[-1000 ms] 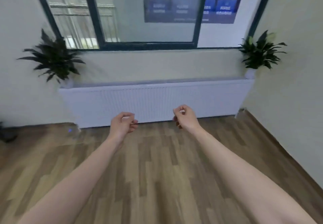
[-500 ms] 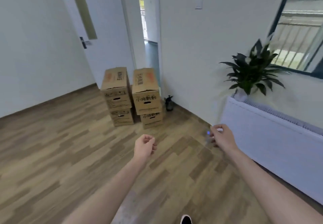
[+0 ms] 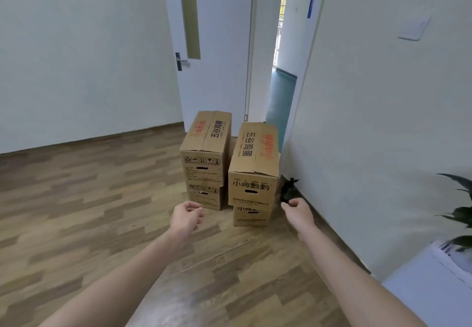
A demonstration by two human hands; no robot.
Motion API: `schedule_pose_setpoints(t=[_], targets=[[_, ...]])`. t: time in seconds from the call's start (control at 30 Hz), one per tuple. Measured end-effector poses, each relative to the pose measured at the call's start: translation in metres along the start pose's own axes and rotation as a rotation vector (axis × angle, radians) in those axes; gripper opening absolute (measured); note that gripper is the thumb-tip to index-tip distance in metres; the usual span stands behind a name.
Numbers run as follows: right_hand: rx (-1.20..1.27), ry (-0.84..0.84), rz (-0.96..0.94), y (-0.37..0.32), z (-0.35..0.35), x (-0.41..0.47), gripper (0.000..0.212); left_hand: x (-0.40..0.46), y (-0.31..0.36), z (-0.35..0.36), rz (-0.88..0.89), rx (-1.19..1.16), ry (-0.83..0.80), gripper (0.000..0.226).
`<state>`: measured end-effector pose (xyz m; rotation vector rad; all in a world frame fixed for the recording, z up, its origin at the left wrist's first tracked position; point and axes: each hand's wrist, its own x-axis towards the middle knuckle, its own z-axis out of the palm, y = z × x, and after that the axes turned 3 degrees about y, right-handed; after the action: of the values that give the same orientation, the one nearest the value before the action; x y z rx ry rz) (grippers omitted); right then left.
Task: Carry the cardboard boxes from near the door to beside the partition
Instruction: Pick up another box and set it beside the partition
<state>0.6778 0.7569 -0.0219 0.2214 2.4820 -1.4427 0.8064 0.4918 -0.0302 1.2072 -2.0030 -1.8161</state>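
Head view: I see four brown cardboard boxes standing in two stacks of two on the wood-pattern plank floor (image 3: 89,211), in front of the white door (image 3: 217,45).
Left stack: the upper brown cardboard box with handling symbols on its front (image 3: 205,149) sits square on the lower brown cardboard box of the same print (image 3: 204,197).
Right stack: the upper brown cardboard box with large black characters on its front (image 3: 252,165) sits on the lower brown cardboard box (image 3: 251,216), which I can only partly see beneath it.
Stacks: just beside each other, with a narrow gap between them, the right one close to the white wall corner (image 3: 383,122).
Left hand (image 3: 186,216): fingers curled in, holding nothing, in the air short of the left stack.
Right hand (image 3: 296,210): fingers curled in, holding nothing, beside the right stack's lower box and not touching it.
Small dark object (image 3: 288,190): on the floor between the right stack and the wall; I cannot tell what it is.
Doorway: the door stands ajar, with a bright gap to its right.
Lower right: dark green plant leaves (image 3: 459,214) over a white radiator cover (image 3: 429,288).
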Motion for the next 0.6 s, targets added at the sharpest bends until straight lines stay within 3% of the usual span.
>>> schedule_pose_setpoints(t=[0.33,0.6], targets=[[-0.110,0.028,0.009,-0.056,0.064,0.224,0.042,0.229,0.054,0.079,-0.061,0.023,-0.024,0.013],[-0.224,-0.041,0.169,-0.103,0.115,0.362,0.052,0.414,0.107,0.162,-0.164,0.129,-0.097,0.011]])
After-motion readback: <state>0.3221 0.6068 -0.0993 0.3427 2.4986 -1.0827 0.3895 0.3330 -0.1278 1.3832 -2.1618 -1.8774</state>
